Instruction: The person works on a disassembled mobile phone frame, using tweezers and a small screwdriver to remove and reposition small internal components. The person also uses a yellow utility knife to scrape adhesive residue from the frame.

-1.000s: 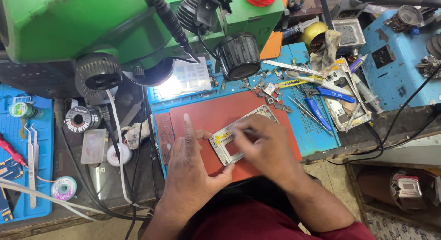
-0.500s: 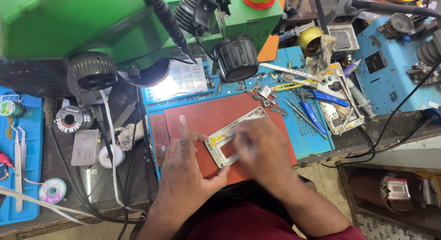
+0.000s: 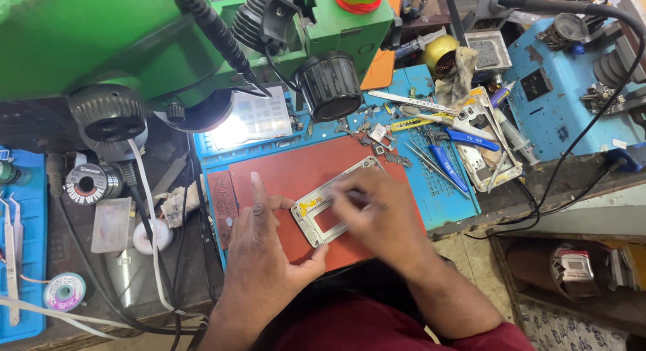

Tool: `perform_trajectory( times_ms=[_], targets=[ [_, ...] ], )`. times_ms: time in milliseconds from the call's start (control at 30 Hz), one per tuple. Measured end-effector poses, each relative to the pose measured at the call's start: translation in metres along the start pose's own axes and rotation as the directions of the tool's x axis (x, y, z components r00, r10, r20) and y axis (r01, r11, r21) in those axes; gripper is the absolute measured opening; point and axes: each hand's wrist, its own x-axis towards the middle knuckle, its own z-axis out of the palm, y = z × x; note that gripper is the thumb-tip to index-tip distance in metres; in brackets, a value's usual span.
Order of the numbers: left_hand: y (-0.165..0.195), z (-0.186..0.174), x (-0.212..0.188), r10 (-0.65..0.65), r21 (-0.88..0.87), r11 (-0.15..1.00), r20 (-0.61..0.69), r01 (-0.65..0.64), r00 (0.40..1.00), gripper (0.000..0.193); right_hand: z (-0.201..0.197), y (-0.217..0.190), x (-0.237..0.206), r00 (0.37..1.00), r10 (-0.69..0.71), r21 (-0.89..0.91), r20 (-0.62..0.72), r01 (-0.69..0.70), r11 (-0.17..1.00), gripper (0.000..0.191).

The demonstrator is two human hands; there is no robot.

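— Holding what, exactly?

— Metal phone frame (image 3: 331, 206), flat on red mat (image 3: 296, 173), mid desk. My left hand (image 3: 266, 247) lies open, palm down, thumb & fingers bracing frame's near corner. Right hand (image 3: 377, 213) is curled over frame w/ a thin tool, tip hidden.

— Risk?

— Frame's thin; if I press too hard it could bend or skid, prob. into loose screws & bits (image 3: 380, 132) nearby.

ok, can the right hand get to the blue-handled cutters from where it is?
Probably yes. The right hand rests on the phone frame, and the blue-handled cutters lie uncovered just beyond it on the blue mat; only loose tweezers lie between.
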Motion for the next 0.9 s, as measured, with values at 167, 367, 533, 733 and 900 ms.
perform_trajectory(
  times_ms=[167,367,533,733,900],
  targets=[
    [0.001,-0.001,0.0,-0.001,0.015,1.0,-0.009,0.001,1.0,0.132,-0.036,0.017,0.014,0.985,0.113,-0.175,-0.133,-0.135,0.975,0.012],
    [0.003,-0.001,0.001,0.007,0.011,1.0,-0.014,-0.006,1.0,0.132,-0.031,0.016,0.011,0.971,-0.083,-0.337,-0.224,0.002,0.942,0.01],
    [0.002,0.002,0.0,-0.005,0.008,1.0,-0.015,0.005,1.0,0.132,0.0,-0.001,-0.009,0.966,-0.255,-0.431,-0.048,0.21,0.877,0.014],
    [-0.001,0.002,-0.002,0.013,0.009,1.0,-0.024,-0.013,1.0,0.134,0.018,-0.021,-0.016,0.927,-0.371,-0.396,0.051,0.36,0.845,0.018],
    [0.0,0.002,-0.002,0.014,0.005,1.0,-0.01,-0.014,1.0,0.139,0.022,-0.032,-0.021,0.923,-0.36,-0.268,0.137,0.384,0.883,0.021]
  ],
)
